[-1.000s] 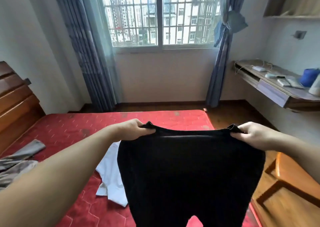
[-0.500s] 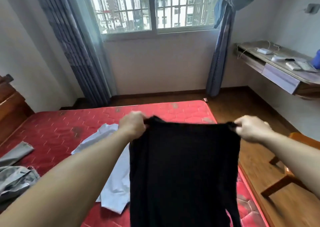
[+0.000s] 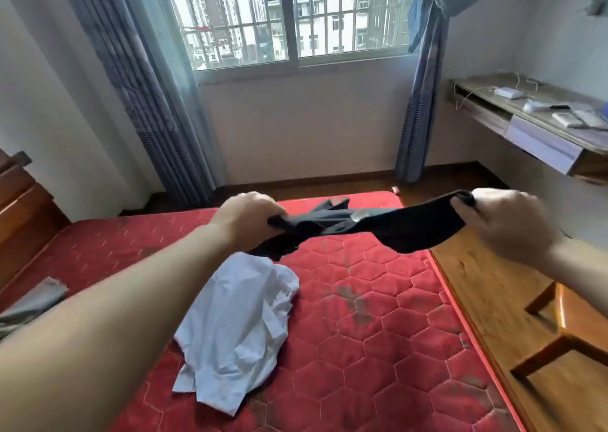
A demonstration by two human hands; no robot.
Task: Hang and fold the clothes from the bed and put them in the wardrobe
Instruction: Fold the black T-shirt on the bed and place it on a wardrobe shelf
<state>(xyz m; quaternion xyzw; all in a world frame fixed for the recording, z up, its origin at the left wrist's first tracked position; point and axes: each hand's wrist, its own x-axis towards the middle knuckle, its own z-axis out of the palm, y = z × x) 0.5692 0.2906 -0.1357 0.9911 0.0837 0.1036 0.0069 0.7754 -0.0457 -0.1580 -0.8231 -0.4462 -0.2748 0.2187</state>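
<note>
While the black garment (image 3: 378,226) hangs stretched above the bed's (image 3: 378,316) far right corner, the left hand (image 3: 246,219) and right hand (image 3: 503,226) each pinch one end. A white shirt (image 3: 237,326) lies crumpled mid-bed and grey clothes (image 3: 29,303) at its left edge, so most folding and hanging seemingly remains.

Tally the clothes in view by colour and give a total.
Black: 1, the black garment held between the left hand and right hand
White: 1, the white shirt on the bed
Grey: 1, the grey garment at the bed's left edge
Total: 3
</note>
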